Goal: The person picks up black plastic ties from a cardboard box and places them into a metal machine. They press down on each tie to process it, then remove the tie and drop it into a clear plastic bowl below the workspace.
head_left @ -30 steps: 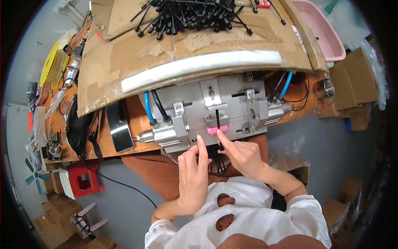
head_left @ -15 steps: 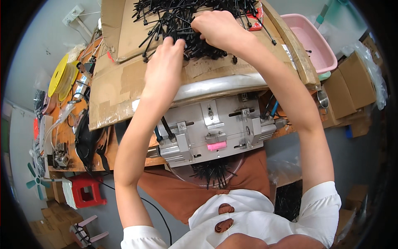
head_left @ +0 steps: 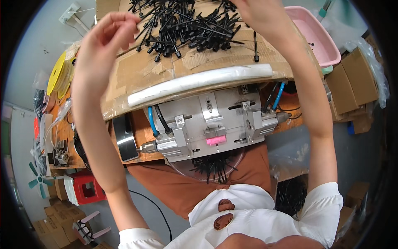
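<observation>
A heap of black plastic pieces [head_left: 182, 31], thin stems with small capped ends, lies on a brown cardboard sheet [head_left: 166, 66]. My left hand [head_left: 108, 35] is raised at the cardboard's left side, left of the heap. Its fingers are curled in and slightly blurred; anything between them cannot be made out. At the top, my right hand [head_left: 259, 12] is over the right part of the cardboard, its fingers cut off by the picture's edge. Below it lies a single black piece [head_left: 256, 46], apart from the heap.
Nearer me stands a metal fixture [head_left: 199, 143] with blue and black hoses and a pink cylinder [head_left: 216, 140]. A clear bowl [head_left: 178, 168] under it holds black pieces. A phone [head_left: 125, 139] lies left, a pink basin [head_left: 319, 39] right. A white roll [head_left: 199, 83] edges the cardboard.
Both hands have left the heap: the left moved out to the left, the right up and rightward. The heap looks more spread out, and the cardboard has shifted slightly.
</observation>
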### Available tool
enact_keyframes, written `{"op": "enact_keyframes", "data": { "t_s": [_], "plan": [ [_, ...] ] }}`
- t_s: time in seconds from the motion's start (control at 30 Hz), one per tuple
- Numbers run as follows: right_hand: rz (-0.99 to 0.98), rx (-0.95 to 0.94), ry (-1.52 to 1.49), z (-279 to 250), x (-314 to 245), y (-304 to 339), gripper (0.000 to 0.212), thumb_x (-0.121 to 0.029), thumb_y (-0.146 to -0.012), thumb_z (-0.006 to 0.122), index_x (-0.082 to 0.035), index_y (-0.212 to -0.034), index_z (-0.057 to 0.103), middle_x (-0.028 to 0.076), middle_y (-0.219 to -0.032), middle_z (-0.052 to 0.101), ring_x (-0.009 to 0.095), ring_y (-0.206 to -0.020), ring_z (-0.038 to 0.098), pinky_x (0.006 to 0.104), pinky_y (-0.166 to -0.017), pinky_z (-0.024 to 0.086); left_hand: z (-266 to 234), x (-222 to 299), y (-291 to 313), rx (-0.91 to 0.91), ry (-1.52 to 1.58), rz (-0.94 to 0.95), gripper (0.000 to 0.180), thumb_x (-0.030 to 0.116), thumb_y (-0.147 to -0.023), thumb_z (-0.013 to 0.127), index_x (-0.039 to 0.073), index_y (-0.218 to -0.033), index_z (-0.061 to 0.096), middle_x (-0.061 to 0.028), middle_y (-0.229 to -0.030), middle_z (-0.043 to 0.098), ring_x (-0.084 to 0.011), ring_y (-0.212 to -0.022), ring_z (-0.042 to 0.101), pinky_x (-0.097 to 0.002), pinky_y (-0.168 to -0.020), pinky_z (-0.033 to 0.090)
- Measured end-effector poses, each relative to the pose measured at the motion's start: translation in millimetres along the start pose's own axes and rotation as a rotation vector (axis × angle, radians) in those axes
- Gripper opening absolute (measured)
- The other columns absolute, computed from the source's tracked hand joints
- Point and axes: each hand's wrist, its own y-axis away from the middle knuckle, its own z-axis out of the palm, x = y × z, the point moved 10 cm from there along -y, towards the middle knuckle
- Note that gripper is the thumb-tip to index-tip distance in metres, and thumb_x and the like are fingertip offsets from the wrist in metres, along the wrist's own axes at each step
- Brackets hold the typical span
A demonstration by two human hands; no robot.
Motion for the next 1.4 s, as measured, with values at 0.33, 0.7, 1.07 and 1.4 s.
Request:
{"op": "enact_keyframes", "data": {
  "t_s": [0.33, 0.7, 1.07, 1.4],
  "plan": [
    [0.859, -0.06, -1.202, -29, -2, 135, 0.03, -0.012, -0.095, 0.057, 0.006, -0.119, 0.056, 0.011, -0.09, 0.062, 0.01, -0.072, 0.056, 0.0175, -0.053, 0.041, 184, 11, 226, -0.079, -0.5, 0.046, 0.072, 0.007, -0.075, 0.071, -0.007, -0.138, 0.04, -0.009, -0.087, 0.05, -0.0214, -0.078, 0.051, -0.032, -0.071, 0.046],
    [1.025, 0.03, -1.036, -60, -43, 184, 0.021, 0.007, -0.083, 0.064, 0.004, -0.104, 0.062, 0.013, -0.095, 0.068, 0.009, -0.073, 0.061, 0.0185, -0.054, 0.047, 202, 2, 229, -0.131, -0.513, -0.047, 0.077, 0.002, -0.074, 0.07, -0.004, -0.142, 0.034, -0.0108, -0.093, 0.049, -0.0258, -0.084, 0.05, -0.0368, -0.075, 0.044],
    [0.501, -0.333, -0.631, -16, -177, 227, 0.064, -0.004, -0.07, 0.075, 0.004, -0.13, 0.052, 0.002, -0.057, 0.047, 0.014, -0.047, 0.048, 0.0301, -0.044, 0.039, 54, -9, 35, 0.259, -0.684, 0.417, 0.028, -0.002, -0.087, 0.055, 0.009, -0.112, 0.06, -0.0137, -0.108, 0.059, -0.0309, -0.084, 0.057, -0.037, -0.076, 0.048],
    [0.529, -0.357, -0.647, -4, -179, 217, 0.065, -0.004, -0.07, 0.076, 0.002, -0.13, 0.052, 0.004, -0.056, 0.05, 0.017, -0.047, 0.05, 0.0303, -0.044, 0.04, 36, -87, -26, -0.089, -0.554, 0.097, 0.02, 0.011, -0.089, 0.062, 0.007, -0.109, 0.062, -0.0039, -0.094, 0.064, -0.01, -0.087, 0.059, -0.0256, -0.078, 0.047]
  ]
}}
